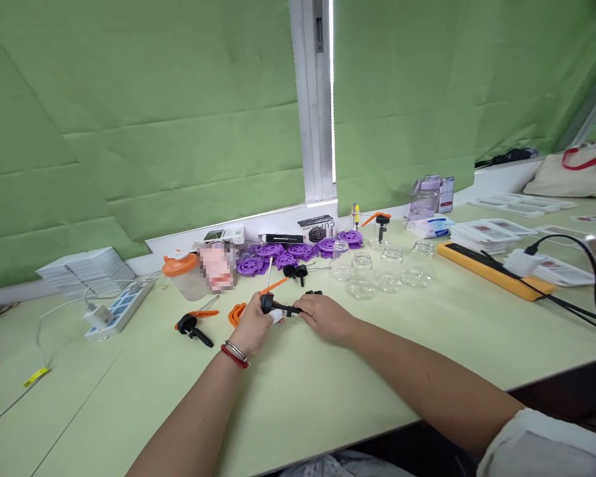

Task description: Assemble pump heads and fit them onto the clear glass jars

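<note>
Mid-table [347, 391], I'm curling the left hand's [256, 324] fingers nearly closed around a black cap piece [267, 303], its orange strip [275, 287] slanting toward 1 o'clock. With the right hand [328, 319] I'm touching the piece's 3 o'clock end, fingers bent together; can't tell whether they're pinching it. Clocking from that piece: orange loops [234, 314] are lying at 9, a black lid [187, 324] farther out at 9, purple discs [271, 250] at 12, clear jars [361, 275] standing at 2.

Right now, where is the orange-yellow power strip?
In the head view, the orange-yellow power strip lies on the right, just right of the clear jars.
</note>
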The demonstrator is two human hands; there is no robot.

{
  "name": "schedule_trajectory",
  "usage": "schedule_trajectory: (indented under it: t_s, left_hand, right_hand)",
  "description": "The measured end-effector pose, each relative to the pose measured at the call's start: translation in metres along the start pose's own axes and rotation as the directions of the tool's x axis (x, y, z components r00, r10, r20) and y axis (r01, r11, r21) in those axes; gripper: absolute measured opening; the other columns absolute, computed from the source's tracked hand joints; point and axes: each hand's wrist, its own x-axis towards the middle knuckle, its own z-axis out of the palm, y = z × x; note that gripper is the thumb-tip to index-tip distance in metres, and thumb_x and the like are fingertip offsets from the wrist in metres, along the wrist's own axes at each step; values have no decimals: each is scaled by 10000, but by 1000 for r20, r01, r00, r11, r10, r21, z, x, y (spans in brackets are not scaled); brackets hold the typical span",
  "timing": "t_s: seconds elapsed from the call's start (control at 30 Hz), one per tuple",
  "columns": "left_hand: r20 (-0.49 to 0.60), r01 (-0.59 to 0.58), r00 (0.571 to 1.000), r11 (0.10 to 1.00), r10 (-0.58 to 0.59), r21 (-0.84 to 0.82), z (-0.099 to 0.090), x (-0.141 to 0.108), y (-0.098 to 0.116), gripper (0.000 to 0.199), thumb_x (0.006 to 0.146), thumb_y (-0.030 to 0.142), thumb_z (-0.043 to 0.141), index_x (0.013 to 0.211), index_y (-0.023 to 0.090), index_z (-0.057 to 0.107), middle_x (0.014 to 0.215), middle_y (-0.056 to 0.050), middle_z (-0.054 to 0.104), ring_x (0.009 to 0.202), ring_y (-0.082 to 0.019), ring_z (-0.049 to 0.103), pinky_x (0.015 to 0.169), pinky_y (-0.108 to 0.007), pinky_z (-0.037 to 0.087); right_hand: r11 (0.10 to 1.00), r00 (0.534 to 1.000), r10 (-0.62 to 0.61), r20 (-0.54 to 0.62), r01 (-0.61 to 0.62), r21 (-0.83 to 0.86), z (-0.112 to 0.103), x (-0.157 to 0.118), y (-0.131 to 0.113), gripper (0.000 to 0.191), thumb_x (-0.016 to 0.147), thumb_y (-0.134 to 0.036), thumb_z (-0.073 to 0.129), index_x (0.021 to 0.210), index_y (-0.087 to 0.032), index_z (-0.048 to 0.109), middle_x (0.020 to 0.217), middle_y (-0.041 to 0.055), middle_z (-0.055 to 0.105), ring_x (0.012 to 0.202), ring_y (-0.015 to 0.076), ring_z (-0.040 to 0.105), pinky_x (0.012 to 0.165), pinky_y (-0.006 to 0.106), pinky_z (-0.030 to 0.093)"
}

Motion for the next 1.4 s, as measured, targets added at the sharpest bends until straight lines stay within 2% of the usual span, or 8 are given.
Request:
schedule_trajectory:
  t_s: [0.17, 0.27, 0.5, 0.67, 0.83, 0.93, 1.07, 1.4]
  left_hand:
    - [78, 48, 996, 999, -48, 1, -1, 1, -4, 365, 628, 201, 686, 931, 225, 484, 687, 58, 514, 617, -130, 514, 633, -253, 389]
    - [79, 14, 997, 1000, -13, -7, 1, -1, -2, 411, 652, 186, 662, 1009, 240, 466, 820, 24, 549, 700, -139, 540, 658, -258, 413]
    - [49, -278, 960, 958, 275, 75, 7, -7, 6, 527, 779, 215, 585, 1223, 269, 307, 1316, -108, 398, 1171, -190, 461, 924, -354, 411]
    - [72, -526, 850, 830, 522, 186, 5, -7, 10, 534, 786, 230, 596, 1266, 263, 364, 1468, -106, 257, 1385, -215, 203, 1098, -391, 235]
    - [58, -594, 774, 690, 631, 414, 4, -14, 18, 594, 788, 285, 598, 1335, 267, 367, 1476, -96, 274, 1375, -257, 225, 1109, -423, 215]
    - [158, -635, 730, 575, 665, 516, 5, -16, 20, 881, 656, 342, 726, 1400, 247, 264, 1446, -137, 289, 1344, -312, 260, 1087, -471, 237]
    - [231, -609, 750, 512, 619, 606, 5, -15, 19, 1269, 439, 402, 827, 1455, 210, 91, 1435, -188, 258, 1314, -382, 264, 1051, -534, 253]
    - [326, -593, 772, 436, 545, 677, 10, -16, 14, 1339, 421, 420, 802, 1470, 168, 10, 1436, -213, 185, 1329, -404, 199, 1037, -555, 260]
  right_hand:
    - [999, 1000, 16, 18, -15, -32, 4, -1, -3, 351, 887, -140, 411, 1211, -147, 545, 1002, 113, 628, 923, 209, 564, 805, 326, 417]
    - [1000, 1000, 4, 19, -4, -23, 7, -2, -6, 444, 891, -133, 387, 1331, -168, 443, 1032, 122, 614, 920, 210, 561, 796, 333, 421]
    - [963, 996, -2, -92, 27, 270, 2, -2, -9, 413, 880, -132, 402, 1276, -198, 498, 1026, 89, 609, 917, 186, 540, 818, 319, 411]
    - [763, 998, 21, -64, 26, 646, 3, -1, -13, 368, 889, -163, 390, 1236, -180, 511, 795, 9, 559, 647, 102, 470, 647, 249, 399]
    - [485, 998, 61, -19, -13, 874, 7, 1, -17, 393, 854, -260, 511, 1229, -147, 495, 790, 11, 528, 629, 85, 461, 562, 224, 375]
    - [319, 992, 91, 84, -109, 941, 7, 0, -18, 450, 810, -353, 589, 1201, -149, 505, 786, 10, 539, 567, 76, 461, 455, 196, 321]
    - [211, 989, 72, 132, -145, 967, 6, 0, -21, 456, 771, -416, 639, 1128, -148, 545, 762, 6, 574, 502, 64, 458, 419, 190, 318]
    - [154, 984, 73, 160, -170, 973, 9, 1, -20, 318, 762, -396, 658, 894, -113, 596, 725, 24, 607, 536, 75, 526, 432, 178, 300]
